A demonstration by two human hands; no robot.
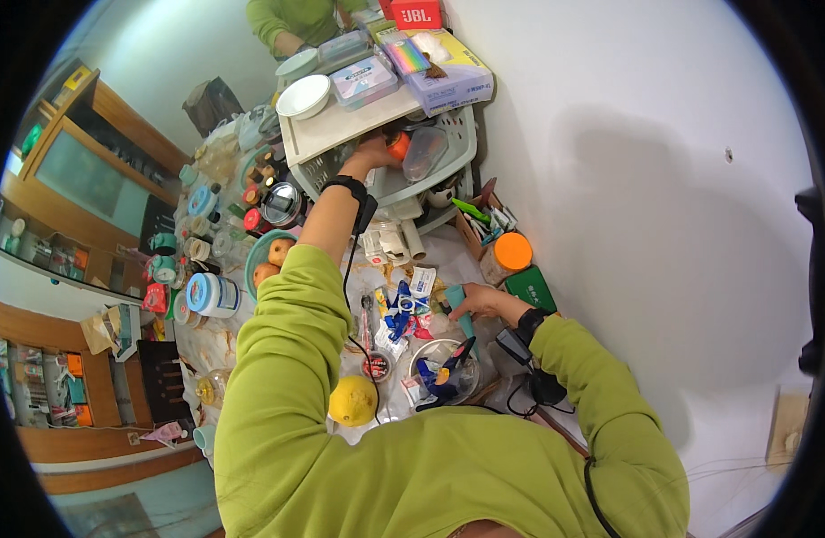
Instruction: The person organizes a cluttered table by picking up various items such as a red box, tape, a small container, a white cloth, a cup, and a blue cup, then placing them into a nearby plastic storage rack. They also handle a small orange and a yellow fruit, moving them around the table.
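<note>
My left hand (372, 153) reaches into a grey plastic basket (392, 196), under a pale board (348, 124) laid on its top. The fingers are beside a red-orange round thing (398, 144) and partly hidden, so their grip is unclear. To the right of it in the basket lies a clear plastic case (426, 155). My right hand (483, 302) holds a teal, tapered object (458, 306) above the cluttered table. Just below is a clear round tub (476, 380) with dark blue items (436, 376). Blue plastic pieces (403, 309) and small packets (423, 281) lie to the left.
A jar with an orange lid (512, 251) and a green box (530, 288) stand along the wall. A yellow fruit (353, 401) sits near my body. On the board rest a white bowl (303, 97), a plastic box (364, 82) and a vinyl-glove box (456, 87).
</note>
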